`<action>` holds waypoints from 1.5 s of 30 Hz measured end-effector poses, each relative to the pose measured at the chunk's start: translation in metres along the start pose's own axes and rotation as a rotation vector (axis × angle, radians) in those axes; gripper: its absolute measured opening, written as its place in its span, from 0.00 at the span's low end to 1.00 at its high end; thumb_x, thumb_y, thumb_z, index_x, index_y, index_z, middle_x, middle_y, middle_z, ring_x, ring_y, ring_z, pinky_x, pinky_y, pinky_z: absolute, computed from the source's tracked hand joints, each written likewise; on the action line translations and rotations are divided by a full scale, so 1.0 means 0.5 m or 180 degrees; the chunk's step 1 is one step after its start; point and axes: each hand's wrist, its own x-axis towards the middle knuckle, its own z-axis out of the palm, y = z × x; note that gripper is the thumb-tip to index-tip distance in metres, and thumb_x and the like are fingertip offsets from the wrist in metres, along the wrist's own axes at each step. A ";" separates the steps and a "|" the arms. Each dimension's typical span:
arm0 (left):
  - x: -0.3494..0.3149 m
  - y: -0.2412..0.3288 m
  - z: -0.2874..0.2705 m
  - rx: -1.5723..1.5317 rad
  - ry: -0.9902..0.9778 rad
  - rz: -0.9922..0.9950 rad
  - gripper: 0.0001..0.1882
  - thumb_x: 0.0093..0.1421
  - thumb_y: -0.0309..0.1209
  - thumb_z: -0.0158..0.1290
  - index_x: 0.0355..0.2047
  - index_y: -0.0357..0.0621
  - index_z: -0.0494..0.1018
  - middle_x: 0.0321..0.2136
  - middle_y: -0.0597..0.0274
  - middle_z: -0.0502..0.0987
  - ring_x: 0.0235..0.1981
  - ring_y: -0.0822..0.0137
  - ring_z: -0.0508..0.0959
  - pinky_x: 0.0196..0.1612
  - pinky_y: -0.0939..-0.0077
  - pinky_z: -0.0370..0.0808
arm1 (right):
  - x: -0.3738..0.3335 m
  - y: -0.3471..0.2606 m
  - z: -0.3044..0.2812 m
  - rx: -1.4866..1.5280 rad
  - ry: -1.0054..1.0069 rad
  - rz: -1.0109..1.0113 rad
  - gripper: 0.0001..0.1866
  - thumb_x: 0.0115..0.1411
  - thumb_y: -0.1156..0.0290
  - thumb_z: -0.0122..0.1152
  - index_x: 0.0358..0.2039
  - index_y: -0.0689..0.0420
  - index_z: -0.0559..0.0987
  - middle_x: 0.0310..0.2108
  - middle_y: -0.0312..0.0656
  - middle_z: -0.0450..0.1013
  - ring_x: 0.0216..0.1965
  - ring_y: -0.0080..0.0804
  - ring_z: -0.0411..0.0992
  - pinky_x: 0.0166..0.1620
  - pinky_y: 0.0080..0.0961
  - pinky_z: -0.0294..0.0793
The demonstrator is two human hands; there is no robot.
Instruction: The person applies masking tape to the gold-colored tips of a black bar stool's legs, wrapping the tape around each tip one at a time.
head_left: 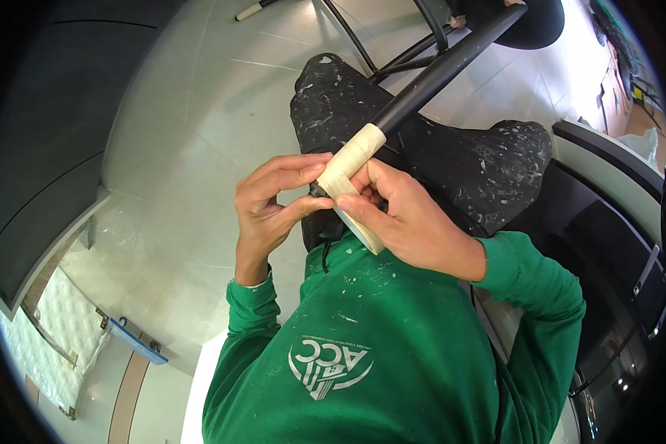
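Note:
A black metal leg point(451, 66) of an overturned stool or chair slants across my lap. Cream masking tape point(355, 152) wraps its near end. My left hand point(266, 196) pinches around that end, fingertips on the tape and thumb by the dark tip. With my right hand point(403, 218) I grip a masking tape roll point(366, 235), the thumb pressing a strip that runs from the leg. My fingers partly hide the roll.
More black legs and rungs point(351, 37) and a dark round part point(529, 22) lie ahead. One far leg has a taped end point(249, 12). Dark glossy cabinets point(607, 237) stand close on my right, dark panels point(59, 111) on the left. A plastic-wrapped piece point(66, 325) sits lower left.

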 end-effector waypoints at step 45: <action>-0.138 0.029 0.157 -0.0589 0.0966 -0.0893 0.32 0.65 0.32 0.64 0.65 0.40 0.64 0.63 0.56 0.70 0.68 0.62 0.68 0.71 0.58 0.65 | 0.033 0.168 0.046 0.1017 0.0242 -0.1428 0.10 0.67 0.69 0.68 0.42 0.64 0.82 0.37 0.36 0.76 0.36 0.20 0.73 0.42 0.22 0.73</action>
